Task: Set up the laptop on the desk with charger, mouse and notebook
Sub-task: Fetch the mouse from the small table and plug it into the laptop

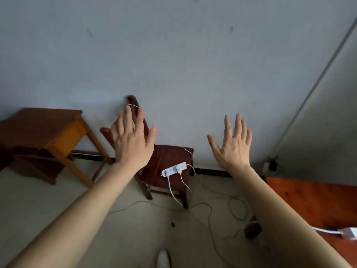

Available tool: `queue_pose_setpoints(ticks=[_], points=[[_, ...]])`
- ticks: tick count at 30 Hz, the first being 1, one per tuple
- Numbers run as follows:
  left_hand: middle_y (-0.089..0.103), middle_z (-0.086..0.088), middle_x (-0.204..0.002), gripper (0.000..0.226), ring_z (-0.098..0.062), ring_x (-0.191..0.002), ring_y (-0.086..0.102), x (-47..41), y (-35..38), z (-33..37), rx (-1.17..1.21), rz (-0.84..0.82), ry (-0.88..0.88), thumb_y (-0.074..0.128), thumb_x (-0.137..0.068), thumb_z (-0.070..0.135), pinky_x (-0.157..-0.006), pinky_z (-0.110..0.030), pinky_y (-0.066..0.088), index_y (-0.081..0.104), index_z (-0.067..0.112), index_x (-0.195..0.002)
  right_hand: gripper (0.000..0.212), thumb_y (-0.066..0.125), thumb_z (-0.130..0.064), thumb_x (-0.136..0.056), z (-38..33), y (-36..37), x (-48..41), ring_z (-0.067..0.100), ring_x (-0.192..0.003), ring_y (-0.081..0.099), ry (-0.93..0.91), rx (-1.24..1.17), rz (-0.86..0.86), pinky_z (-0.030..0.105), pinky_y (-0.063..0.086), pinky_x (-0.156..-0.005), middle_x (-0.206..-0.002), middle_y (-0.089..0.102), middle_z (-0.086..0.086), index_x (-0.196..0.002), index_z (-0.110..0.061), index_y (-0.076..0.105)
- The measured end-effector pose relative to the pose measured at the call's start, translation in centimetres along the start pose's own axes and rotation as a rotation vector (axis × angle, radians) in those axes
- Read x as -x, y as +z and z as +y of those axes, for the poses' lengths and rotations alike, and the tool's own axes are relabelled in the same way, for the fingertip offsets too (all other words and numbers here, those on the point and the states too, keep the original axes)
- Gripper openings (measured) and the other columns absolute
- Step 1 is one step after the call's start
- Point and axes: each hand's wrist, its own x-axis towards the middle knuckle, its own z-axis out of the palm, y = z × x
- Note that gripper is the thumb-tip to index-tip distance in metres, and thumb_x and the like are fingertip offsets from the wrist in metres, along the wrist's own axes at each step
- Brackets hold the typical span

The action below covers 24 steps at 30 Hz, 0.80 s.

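My left hand (132, 140) and my right hand (232, 144) are both raised in front of me, backs toward the camera, fingers spread, holding nothing. At the right edge lies a reddish-brown desk surface (309, 200), and on it a white charger block with its cable (347, 232), partly cut off by the frame. No laptop, mouse or notebook is in view.
A dark wooden chair (170, 159) stands against the grey wall with a white power strip (173, 169) on its seat and white cables plugged in. A small orange-brown wooden table (48, 132) stands at left. Thin cables (210, 215) loop over the floor.
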Motion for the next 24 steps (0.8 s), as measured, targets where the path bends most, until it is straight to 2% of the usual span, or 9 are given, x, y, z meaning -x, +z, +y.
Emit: queue_pose_setpoints(ticks=[7, 12, 14, 19, 24], points=[[0.01, -0.018, -0.165, 0.071, -0.036, -0.151, 0.011, -2.6, -3.7, -16.6, -0.058, 0.104, -0.105, 0.018, -0.099, 0.061, -0.117, -0.062, 0.014, 0.019, 0.02, -0.157, 0.079, 0.031, -0.065, -0.099, -18.0, 3.9, -5.2, 0.036, -0.153, 0.004, -0.196, -0.066, 0.051, 0.055, 0.005, -0.122, -0.166, 0.003, 0.02, -0.159, -0.019, 0.009], [0.021, -0.022, -0.161, 0.071, -0.041, -0.147, 0.021, -3.4, -5.7, -31.1, -0.139, 0.137, -0.157, 0.026, -0.097, 0.058, -0.112, -0.067, 0.022, 0.031, 0.016, -0.153, 0.079, 0.032, -0.063, -0.098, -33.8, 10.5, -6.9, 0.036, -0.153, 0.004, -0.368, -0.075, -0.033, 0.053, 0.004, -0.122, -0.167, 0.003, 0.018, -0.16, -0.02, 0.01], [0.021, -0.023, -0.161, 0.071, -0.041, -0.147, 0.022, -3.4, -6.8, -36.7, -0.155, 0.126, -0.234, 0.028, -0.096, 0.057, -0.111, -0.067, 0.023, 0.031, 0.015, -0.153, 0.079, 0.033, -0.063, -0.097, -40.4, 13.3, -6.7, 0.035, -0.153, 0.006, -0.438, -0.091, -0.062, 0.053, 0.006, -0.123, -0.167, 0.004, 0.017, -0.16, -0.02, 0.012], [0.02, -0.022, -0.162, 0.074, -0.04, -0.148, 0.02, -4.0, -8.5, -47.1, -0.204, 0.108, -0.331, 0.023, -0.096, 0.059, -0.112, -0.066, 0.024, 0.027, 0.016, -0.155, 0.08, 0.016, -0.07, -0.096, -51.5, 18.1, -6.4, 0.035, -0.153, 0.006, -0.565, -0.094, -0.1, 0.053, 0.006, -0.122, -0.167, 0.001, 0.016, -0.159, -0.023, 0.004], [0.021, -0.021, -0.161, 0.072, -0.039, -0.148, 0.02, -3.7, -7.3, -56.3, -0.232, 0.087, -0.458, 0.025, -0.097, 0.059, -0.112, -0.066, 0.025, 0.026, 0.016, -0.155, 0.08, 0.012, -0.072, -0.096, -60.7, 24.2, -7.8, 0.034, -0.154, 0.003, -0.599, -0.119, -0.18, 0.053, 0.007, -0.123, -0.167, -0.003, 0.014, -0.159, -0.024, -0.002]])
